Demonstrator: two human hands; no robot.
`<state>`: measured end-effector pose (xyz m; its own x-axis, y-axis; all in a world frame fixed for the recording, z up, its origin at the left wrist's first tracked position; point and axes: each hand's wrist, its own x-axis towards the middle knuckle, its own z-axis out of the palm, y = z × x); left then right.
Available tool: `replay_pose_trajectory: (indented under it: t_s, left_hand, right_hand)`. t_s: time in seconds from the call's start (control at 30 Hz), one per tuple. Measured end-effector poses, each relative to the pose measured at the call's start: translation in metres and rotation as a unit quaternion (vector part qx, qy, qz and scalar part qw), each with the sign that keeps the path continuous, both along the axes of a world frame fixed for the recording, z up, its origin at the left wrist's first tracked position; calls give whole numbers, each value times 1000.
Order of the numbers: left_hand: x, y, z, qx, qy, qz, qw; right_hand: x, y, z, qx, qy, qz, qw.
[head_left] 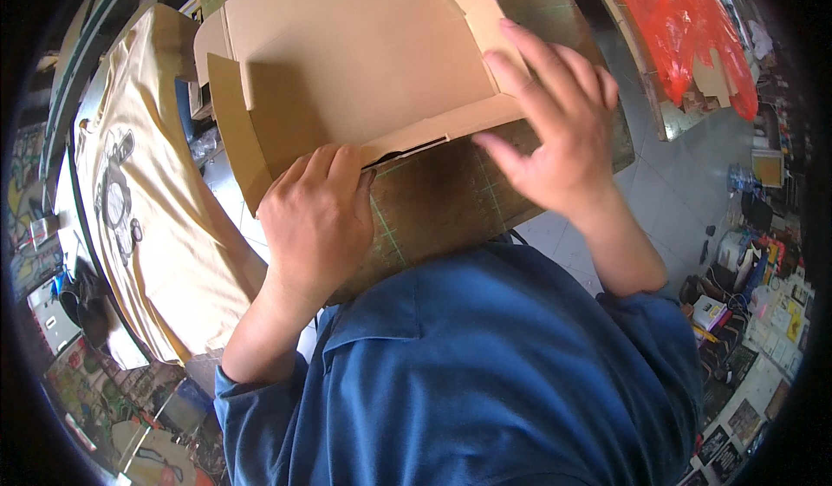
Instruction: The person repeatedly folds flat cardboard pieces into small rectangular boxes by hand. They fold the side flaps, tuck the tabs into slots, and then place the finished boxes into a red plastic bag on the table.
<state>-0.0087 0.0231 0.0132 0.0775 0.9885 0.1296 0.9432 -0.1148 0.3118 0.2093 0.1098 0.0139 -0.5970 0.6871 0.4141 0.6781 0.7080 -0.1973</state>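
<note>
A brown cardboard box (364, 44), partly folded up, lies on the worktable in front of me. Its left flap (230, 122) stands up, and its right side wall (481, 26) is raised. Along the near wall (442, 126) runs a narrow dark slot. My left hand (316, 213) is closed over the near wall close to the left corner, its fingertips partly hidden. Around the near right corner, my right hand (555, 122) has its fingers stretched out and apart. Its fingers lie by the right wall, while the thumb points at the near wall.
The dark worktable (433, 204) has green grid lines. A cream printed cloth (147, 200) drapes over a surface at left. Red plastic bags (680, 26) hang over cardboard at upper right. Shelves of assorted items (745, 313) line the right side, beyond the tiled floor (676, 174).
</note>
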Motion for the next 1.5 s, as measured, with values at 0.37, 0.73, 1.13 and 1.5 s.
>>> replay_pose_trajectory:
  t_s: [0.37,0.73,1.13,1.5]
  left_hand:
    - [-4,-1,-7,-7,-51,-6,999]
    - [48,-43,-3,-6,-27,-38,999]
    - [16,-44,38,-48,-331,-41,942]
    - [-40,-6,-6,31,-415,220,882]
  right_hand:
    - [-34,0,6,-182,-63,135,972]
    - [11,-40,17,-264,-55,134,954]
    - [28,-19,30,-368,199,227,880]
    - [43,39,-19,-453,388,-58,801]
